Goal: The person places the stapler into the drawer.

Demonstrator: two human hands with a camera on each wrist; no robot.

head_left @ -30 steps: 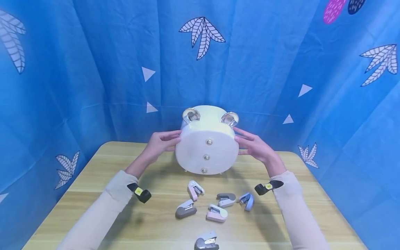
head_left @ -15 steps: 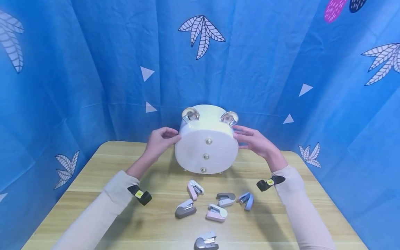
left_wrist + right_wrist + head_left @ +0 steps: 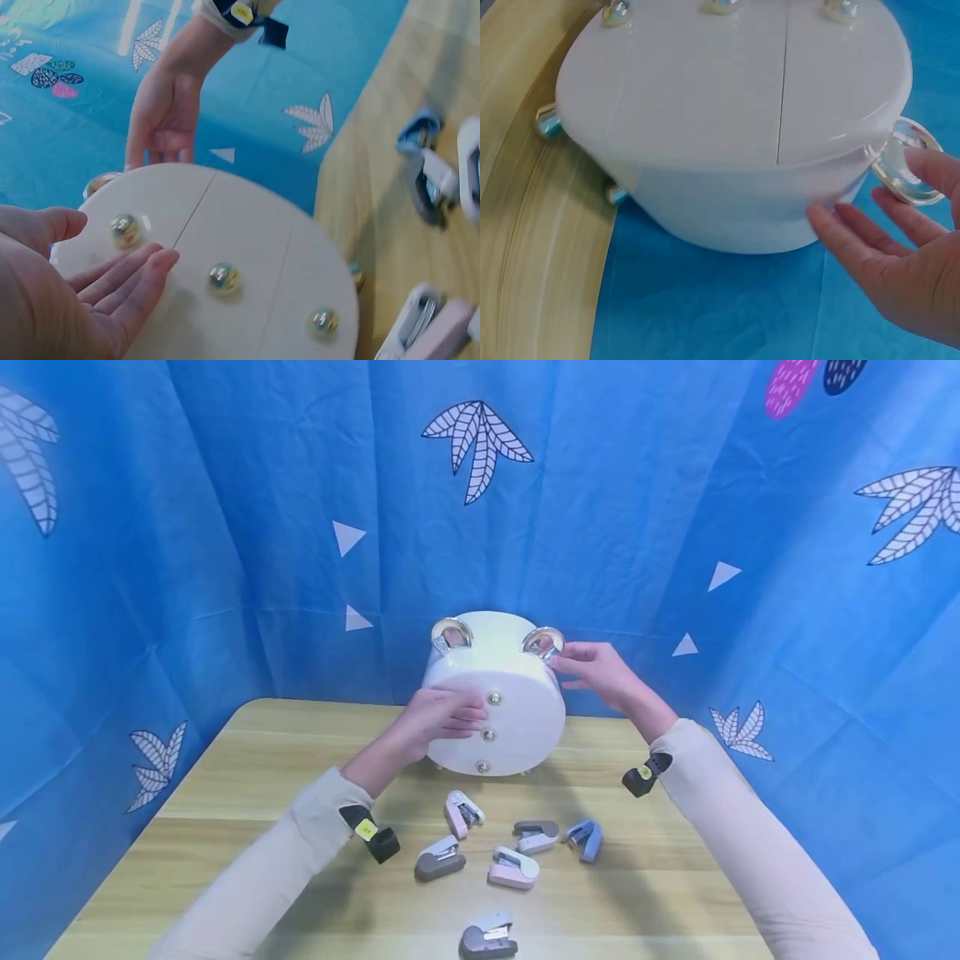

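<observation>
A white rounded drawer box (image 3: 525, 735) with two shiny ears and a column of three gold knobs stands toward the back of the table. In front of its face is my left hand (image 3: 442, 714), near the top knob (image 3: 126, 231). The left wrist view shows that hand's fingers extended and its thumb apart, with the knob between them and not gripped. My right hand (image 3: 603, 675) is at the box's upper right side, fingers spread. Its thumb lies over or against the right ear (image 3: 909, 169); contact is unclear. Thin seams divide the box's front, and its drawers look closed.
Several small staplers lie before the box, among them a pink-and-white stapler (image 3: 513, 870), a blue stapler (image 3: 588, 841) and a grey stapler (image 3: 487, 941) nearest me. The wooden table (image 3: 225, 843) is backed by a blue patterned curtain (image 3: 300, 485).
My left hand has left the box's left side and moved right, across its front to the top knob. My right hand has risen slightly toward the right ear. The staplers have stayed put.
</observation>
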